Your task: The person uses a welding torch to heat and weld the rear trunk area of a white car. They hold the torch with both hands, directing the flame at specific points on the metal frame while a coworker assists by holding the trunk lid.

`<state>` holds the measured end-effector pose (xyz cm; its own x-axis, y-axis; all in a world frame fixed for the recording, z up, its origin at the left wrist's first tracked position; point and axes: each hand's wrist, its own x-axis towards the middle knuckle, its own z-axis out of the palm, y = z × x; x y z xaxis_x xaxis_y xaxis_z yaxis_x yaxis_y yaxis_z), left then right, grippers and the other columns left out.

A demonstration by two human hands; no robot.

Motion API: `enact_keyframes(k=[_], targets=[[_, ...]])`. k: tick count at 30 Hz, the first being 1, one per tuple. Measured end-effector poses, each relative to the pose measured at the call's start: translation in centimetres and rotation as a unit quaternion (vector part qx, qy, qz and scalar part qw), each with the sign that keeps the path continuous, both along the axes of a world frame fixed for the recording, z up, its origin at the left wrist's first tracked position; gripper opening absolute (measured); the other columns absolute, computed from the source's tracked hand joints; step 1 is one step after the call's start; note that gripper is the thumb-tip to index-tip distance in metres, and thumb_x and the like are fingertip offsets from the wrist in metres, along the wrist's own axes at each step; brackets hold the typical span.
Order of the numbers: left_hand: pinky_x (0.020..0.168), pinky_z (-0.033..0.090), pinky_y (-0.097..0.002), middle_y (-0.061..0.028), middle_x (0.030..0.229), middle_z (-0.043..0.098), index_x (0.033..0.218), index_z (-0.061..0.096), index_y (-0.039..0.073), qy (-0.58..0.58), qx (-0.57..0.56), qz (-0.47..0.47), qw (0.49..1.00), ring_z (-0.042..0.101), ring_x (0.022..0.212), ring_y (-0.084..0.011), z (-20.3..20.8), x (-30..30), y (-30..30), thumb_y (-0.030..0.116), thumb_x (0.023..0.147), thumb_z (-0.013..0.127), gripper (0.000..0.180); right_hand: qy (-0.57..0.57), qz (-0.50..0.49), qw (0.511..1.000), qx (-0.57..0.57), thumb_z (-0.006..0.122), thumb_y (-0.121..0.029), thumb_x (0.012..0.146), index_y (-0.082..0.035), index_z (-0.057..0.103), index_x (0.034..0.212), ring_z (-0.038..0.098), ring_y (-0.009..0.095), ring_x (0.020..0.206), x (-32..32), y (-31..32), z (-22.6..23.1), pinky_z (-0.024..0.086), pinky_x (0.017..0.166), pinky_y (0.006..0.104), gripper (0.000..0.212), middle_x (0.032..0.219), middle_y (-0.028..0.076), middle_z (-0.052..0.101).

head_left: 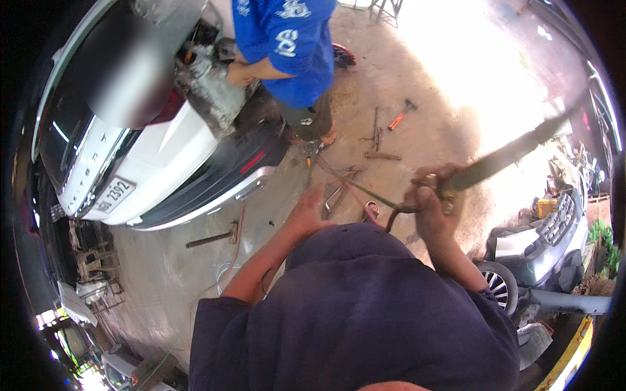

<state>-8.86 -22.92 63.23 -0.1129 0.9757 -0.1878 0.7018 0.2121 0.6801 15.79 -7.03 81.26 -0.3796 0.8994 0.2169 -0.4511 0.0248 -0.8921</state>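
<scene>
The right hand (432, 203), in front of the person's right shoulder, has its fingers wrapped round a green strap (512, 150) at its metal fitting (448, 194), perhaps because that hard part gives a firmer grip than loose webbing. The strap's broad length stands out from the fist to the upper right; a thinner green line (365, 189) runs from near the fist down-left towards the co-worker's feet, looking fairly straight, as if under some pull

The left hand (310, 212) reaches forward at the person's left, fingers seemingly loosely extended near that line; blur hides their tips, so I cannot tell whether they hold anything

Ahead, a co-worker (283, 49) in blue leans at the open rear corner of a white car (176, 153), a hand (241, 73) on the crumpled metal (212, 91). An orange-handled hammer (401, 117) and another hammer (215, 238) lie apart on the floor (153, 274), probably to be within reach of the car. A wheel (499, 287) stands at the right
</scene>
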Motion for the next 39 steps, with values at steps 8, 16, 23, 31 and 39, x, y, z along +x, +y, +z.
enact_keyframes(k=[8,16,23,31,39], targets=[[0.114,0.040,-0.0453,-0.0195,0.141,0.062,0.148,0.050,0.006,-0.175,-0.088,-0.235,0.952,0.058,0.133,-0.0333,1.6,9.8,15.4,0.051,0.085,0.080,0.083,0.022,-0.134,0.991,-0.007,0.066,-0.002,0.099,-0.007,0.041,0.121,0.063,0.012,0.073,2.8,7.8,-3.6,0.054,0.063,0.0259,0.034,0.106,0.015,0.065],[0.084,0.059,-0.0402,-0.0138,0.123,0.070,0.139,0.062,0.009,-0.317,-0.171,-0.176,0.916,0.071,0.105,-0.0227,8.3,14.8,17.9,0.039,0.104,0.061,0.046,0.043,-0.199,0.977,-0.062,0.067,-0.004,0.099,-0.008,0.040,0.121,0.061,0.015,0.069,6.3,11.1,-6.0,0.054,0.060,0.0310,0.035,0.104,0.015,0.061],[0.066,0.056,-0.0302,-0.0019,0.100,0.059,0.134,0.057,0.000,-0.400,-0.017,-0.046,0.915,0.065,0.081,-0.0128,14.2,18.7,19.4,0.028,0.111,0.047,0.037,0.181,-0.157,0.952,-0.190,0.066,-0.010,0.099,-0.010,0.047,0.113,0.055,0.012,0.067,7.9,15.1,-2.2,0.050,0.058,0.0302,0.023,0.098,0.010,0.062],[0.055,0.033,-0.0239,0.0058,0.073,0.046,0.095,0.058,0.010,-0.571,-0.140,0.036,0.808,0.040,0.060,-0.0049,16.5,19.4,20.1,0.032,0.111,0.051,0.028,0.295,-0.040,0.934,-0.199,0.066,-0.011,0.099,-0.013,0.048,0.113,0.052,0.010,0.063,7.4,16.7,-1.0,0.047,0.056,0.0298,0.023,0.101,0.010,0.062],[0.058,0.036,-0.0236,0.0070,0.077,0.049,0.092,0.060,0.008,-0.450,-0.145,-0.006,0.881,0.044,0.070,-0.0038,20.0,17.5,21.0,0.034,0.109,0.056,0.031,0.284,0.007,0.942,-0.181,0.067,-0.013,0.098,-0.011,0.049,0.117,0.054,0.014,0.064,5.7,17.3,0.1,0.049,0.057,0.0319,0.026,0.102,0.011,0.061]])
